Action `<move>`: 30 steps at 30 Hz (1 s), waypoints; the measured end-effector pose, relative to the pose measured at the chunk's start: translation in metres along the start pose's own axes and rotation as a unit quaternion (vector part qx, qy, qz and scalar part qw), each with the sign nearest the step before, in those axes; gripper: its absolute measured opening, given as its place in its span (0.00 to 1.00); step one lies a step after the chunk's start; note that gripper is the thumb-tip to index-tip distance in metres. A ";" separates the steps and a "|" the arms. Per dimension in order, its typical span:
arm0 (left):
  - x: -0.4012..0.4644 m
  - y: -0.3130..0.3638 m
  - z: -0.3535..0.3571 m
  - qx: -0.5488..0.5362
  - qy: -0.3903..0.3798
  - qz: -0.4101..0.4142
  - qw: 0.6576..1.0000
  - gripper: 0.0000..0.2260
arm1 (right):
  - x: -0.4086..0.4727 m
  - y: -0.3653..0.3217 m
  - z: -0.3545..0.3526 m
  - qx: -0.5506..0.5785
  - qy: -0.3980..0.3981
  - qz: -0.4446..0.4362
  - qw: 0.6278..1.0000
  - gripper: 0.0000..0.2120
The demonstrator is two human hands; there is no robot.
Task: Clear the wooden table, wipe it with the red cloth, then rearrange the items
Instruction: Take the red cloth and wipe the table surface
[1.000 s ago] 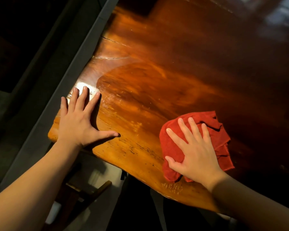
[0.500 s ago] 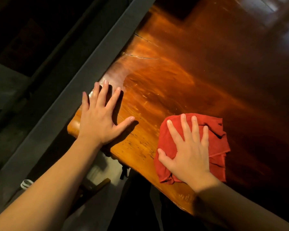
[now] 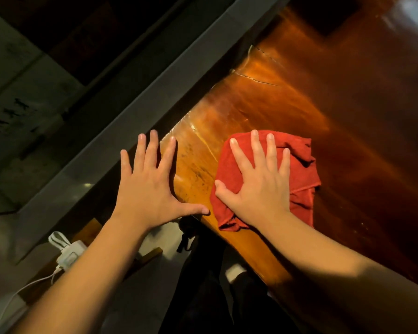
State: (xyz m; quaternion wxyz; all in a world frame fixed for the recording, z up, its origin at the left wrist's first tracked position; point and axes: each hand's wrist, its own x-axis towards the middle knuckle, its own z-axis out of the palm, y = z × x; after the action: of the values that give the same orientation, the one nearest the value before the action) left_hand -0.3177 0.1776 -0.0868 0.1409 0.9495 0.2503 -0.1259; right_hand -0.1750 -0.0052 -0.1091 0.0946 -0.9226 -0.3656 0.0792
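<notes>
The glossy wooden table (image 3: pixel 311 109) fills the right half of the view, its left corner near the middle. A crumpled red cloth (image 3: pixel 302 169) lies close to that corner by the near edge. My right hand (image 3: pixel 258 182) presses flat on the cloth, fingers spread. My left hand (image 3: pixel 150 184) rests flat and spread over the table's left corner, thumb on the near edge, fingers reaching past the end; it holds nothing.
A grey ledge (image 3: pixel 155 90) runs diagonally along the table's left end. Below, a white power strip with cable (image 3: pixel 67 251) lies on the floor beside a wooden chair frame (image 3: pixel 150 256). The far table surface is dark and shiny.
My right hand has slid the red cloth left toward the table's corner. The view has shifted, so the table sits further right and my left hand is now at the very corner.
</notes>
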 end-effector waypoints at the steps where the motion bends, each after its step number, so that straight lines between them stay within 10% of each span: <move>1: -0.001 -0.002 0.001 -0.009 -0.006 -0.003 1.000 0.68 | 0.006 -0.009 0.001 0.002 0.001 -0.007 1.000 0.43; 22: 0.012 0.006 -0.014 0.004 -0.035 0.023 0.999 0.68 | 0.055 -0.025 0.000 0.034 -0.023 -0.217 0.975 0.40; 30: 0.055 0.060 -0.019 0.056 -0.053 0.088 0.993 0.69 | 0.058 0.045 -0.014 0.039 0.010 -0.071 0.997 0.38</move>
State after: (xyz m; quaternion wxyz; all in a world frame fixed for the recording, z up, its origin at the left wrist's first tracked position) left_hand -0.2378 0.1579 -0.0738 0.1114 0.9661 0.1506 -0.1774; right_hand -0.1006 0.0004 -0.1101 0.1395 -0.8905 -0.4262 0.0775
